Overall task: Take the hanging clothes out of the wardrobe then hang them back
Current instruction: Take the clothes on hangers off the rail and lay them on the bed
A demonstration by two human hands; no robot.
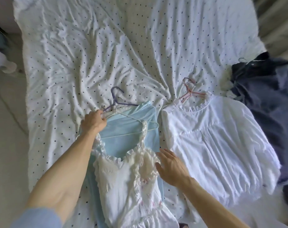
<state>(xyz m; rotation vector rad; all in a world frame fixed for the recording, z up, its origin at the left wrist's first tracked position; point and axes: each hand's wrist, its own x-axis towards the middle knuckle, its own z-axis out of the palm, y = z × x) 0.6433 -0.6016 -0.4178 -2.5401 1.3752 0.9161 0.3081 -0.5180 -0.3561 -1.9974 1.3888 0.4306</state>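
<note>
What I'd worry about is the tangle: the left hand (pixel 94 120) has its fingers curled tight round the near end of the hanger bundle (pixel 110 111), where the purple hanger (pixel 117 96) meets a lacy white edge, and I cannot tell which wire it really has; lift from that one corner and the white wire hanger (pixel 140 129) may tip, letting the thin strap of the ruffled white top (pixel 128 178) slide off its shoulder; the light blue garment (pixel 133 116) underneath may come up with it or drag across the creased dotted sheet of the bed (pixel 107 46); hooks lying this close together could also catch each other. The right hand (pixel 171 168) is spread, fingers straight, gripping nothing, just beside the top's right edge and seemingly over it rather than pressing; the two hands are well apart, one at the pile's upper left, one at its lower right, with the top between them. The white blouse (pixel 218 142) on its pink hanger (pixel 189 91) lies just right of that hand, untouched; the dark clothes (pixel 263 89) sit farther right; all are out on the bed, none rehung yet.
</note>
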